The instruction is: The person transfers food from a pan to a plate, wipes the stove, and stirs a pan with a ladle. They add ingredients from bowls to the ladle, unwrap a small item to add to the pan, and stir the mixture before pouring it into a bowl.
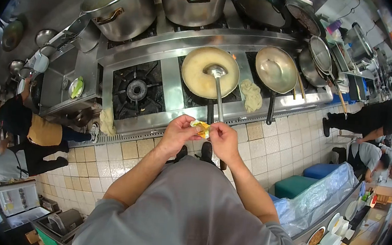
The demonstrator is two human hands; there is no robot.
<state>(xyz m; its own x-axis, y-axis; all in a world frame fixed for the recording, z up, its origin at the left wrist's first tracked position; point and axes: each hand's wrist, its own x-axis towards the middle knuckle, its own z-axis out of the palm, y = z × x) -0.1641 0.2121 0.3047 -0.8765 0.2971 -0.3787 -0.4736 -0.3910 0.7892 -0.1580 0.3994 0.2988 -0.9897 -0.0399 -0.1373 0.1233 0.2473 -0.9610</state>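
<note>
Between my two hands is a small yellow and green packet, held in front of my body at the stove's front edge. My left hand pinches its left side. The fingers of my right hand close on its right edge. Just beyond, a frying pan full of pale, creamy liquid sits on a burner. A metal ladle rests in it, bowl in the liquid and handle pointing toward me. What the packet contains cannot be made out.
A second pan and a crumpled cloth lie to the right. At left is a bare burner. Large pots stand behind. People work at far left and far right. A plastic-covered counter is behind me at right.
</note>
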